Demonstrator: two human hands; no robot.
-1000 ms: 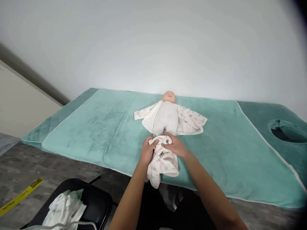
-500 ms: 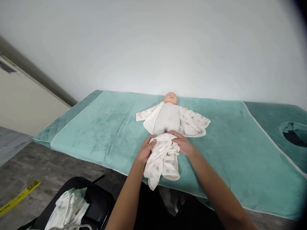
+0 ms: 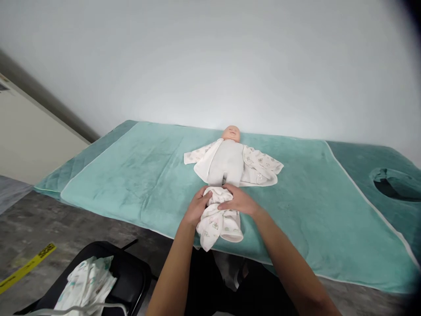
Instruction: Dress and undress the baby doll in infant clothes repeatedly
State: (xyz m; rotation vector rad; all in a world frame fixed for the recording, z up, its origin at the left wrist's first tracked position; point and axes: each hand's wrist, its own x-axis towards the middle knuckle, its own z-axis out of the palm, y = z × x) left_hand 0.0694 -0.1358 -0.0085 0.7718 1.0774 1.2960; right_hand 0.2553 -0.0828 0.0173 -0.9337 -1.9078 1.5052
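A baby doll (image 3: 227,160) with a grey cloth body lies on its back on a teal towel (image 3: 138,175), head toward the wall. A white printed top (image 3: 259,166) lies open under it. My left hand (image 3: 196,208) and my right hand (image 3: 237,201) both grip bunched white printed trousers (image 3: 219,219) at the doll's legs. The fingers of both hands are closed on the fabric. The trouser ends hang toward the table's near edge. The doll's legs are hidden under the cloth and my hands.
The towel covers a teal massage table (image 3: 362,153) with a face hole (image 3: 396,184) at the right. A black chair (image 3: 131,272) at lower left holds more white printed clothing (image 3: 87,285). Yellow tape (image 3: 28,267) lies on the grey floor.
My hands have gathered the trousers tighter and moved slightly up toward the doll's body. The bunch of cloth looks shorter than before. The view has shifted a little.
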